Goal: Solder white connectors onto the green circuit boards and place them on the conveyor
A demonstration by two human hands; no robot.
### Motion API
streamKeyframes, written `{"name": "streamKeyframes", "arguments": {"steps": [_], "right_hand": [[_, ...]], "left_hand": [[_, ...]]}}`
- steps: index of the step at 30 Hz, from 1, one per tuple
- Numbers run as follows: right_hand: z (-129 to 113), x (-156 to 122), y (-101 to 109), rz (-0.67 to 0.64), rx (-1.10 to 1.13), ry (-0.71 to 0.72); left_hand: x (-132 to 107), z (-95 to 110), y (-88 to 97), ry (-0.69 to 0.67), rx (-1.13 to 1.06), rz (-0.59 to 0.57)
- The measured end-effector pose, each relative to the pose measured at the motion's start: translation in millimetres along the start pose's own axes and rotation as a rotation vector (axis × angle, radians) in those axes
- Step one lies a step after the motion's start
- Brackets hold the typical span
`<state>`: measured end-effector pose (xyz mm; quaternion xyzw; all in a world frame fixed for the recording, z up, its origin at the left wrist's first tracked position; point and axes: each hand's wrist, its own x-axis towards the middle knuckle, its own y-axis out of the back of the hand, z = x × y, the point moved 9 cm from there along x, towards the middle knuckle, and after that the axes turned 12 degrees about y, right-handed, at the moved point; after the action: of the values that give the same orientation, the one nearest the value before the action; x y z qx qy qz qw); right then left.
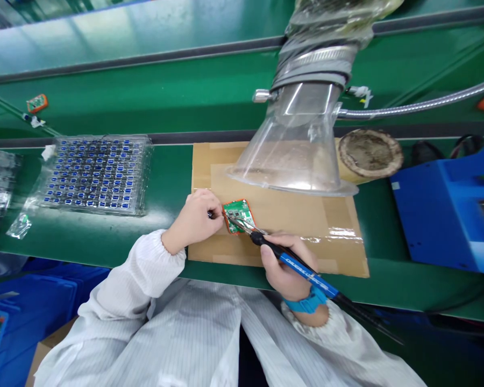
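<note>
A small green circuit board (pixel 242 210) with an orange-red edge lies on a sheet of brown cardboard (pixel 290 215). My right hand (pixel 288 266) grips a soldering iron (pixel 302 269) with a blue and black handle, and its tip reaches over the board. Beside the tip is a thin silvery piece, too fine to make out. At the board's left edge, my left hand (pixel 199 217) has its fingers pinched together. A small dark thing shows by those fingers, but its kind is unclear. A blue wrist strap (pixel 306 301) circles my right wrist.
A clear fume hood (pixel 294 145) hangs just behind the board. Clear trays (pixel 97 174) of blue-and-silver parts stand at left. On the right are a round, crusted container (pixel 369 153) and a blue machine (pixel 439 215). Blue bins (pixel 36 301) sit below the bench at left.
</note>
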<state>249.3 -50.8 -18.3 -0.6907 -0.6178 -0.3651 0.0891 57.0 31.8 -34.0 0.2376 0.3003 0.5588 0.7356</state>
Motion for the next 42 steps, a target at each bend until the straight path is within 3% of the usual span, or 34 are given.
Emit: {"name": "streamKeyframes", "arguments": {"steps": [42], "right_hand": [[-4.8,4.5,-0.9,-0.022,-0.01,0.023]], "left_hand": [[-1.1,-1.2,0.2,-0.027,-0.022,0.001]]}}
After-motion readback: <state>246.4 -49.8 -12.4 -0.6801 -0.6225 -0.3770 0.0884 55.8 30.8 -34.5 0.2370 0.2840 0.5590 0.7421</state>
